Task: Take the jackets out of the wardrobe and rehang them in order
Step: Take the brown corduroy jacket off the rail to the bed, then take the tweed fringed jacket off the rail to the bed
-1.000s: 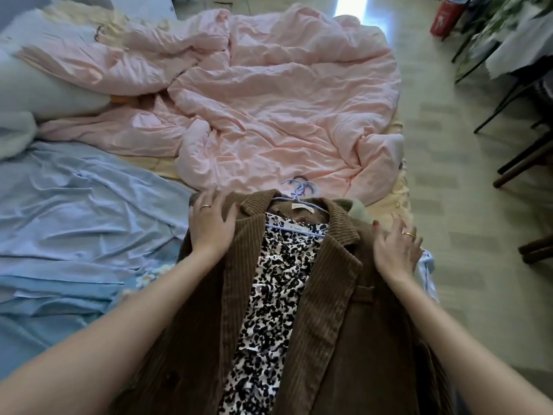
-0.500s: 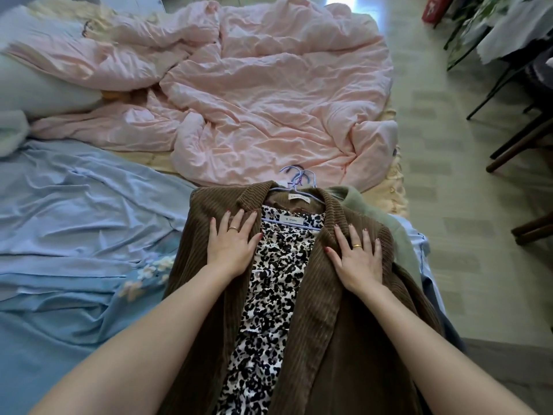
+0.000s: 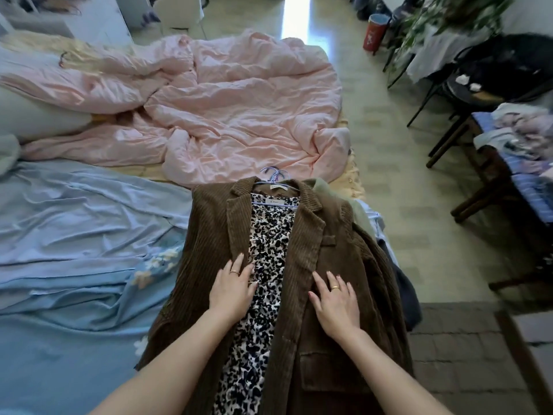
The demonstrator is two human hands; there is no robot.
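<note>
Flat now: left hand (image 3: pixel 232 290) rests open-palmed on the brown corduroy jacket (image 3: pixel 326 265) at its left lapel edge, fingertips over the leopard-print blouse (image 3: pixel 266 250) inside. Right hand (image 3: pixel 336 304) spread flat on the right front. Jacket lies on hangers (image 3: pixel 275 178) atop other garments, on the bed's (image 3: pixel 74 235) blue sheet, below a pink duvet (image 3: pixel 239 109).

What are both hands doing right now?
Left hand: open, flat on the brown corduroy jacket.
Right hand: open, flat on the jacket.
</note>
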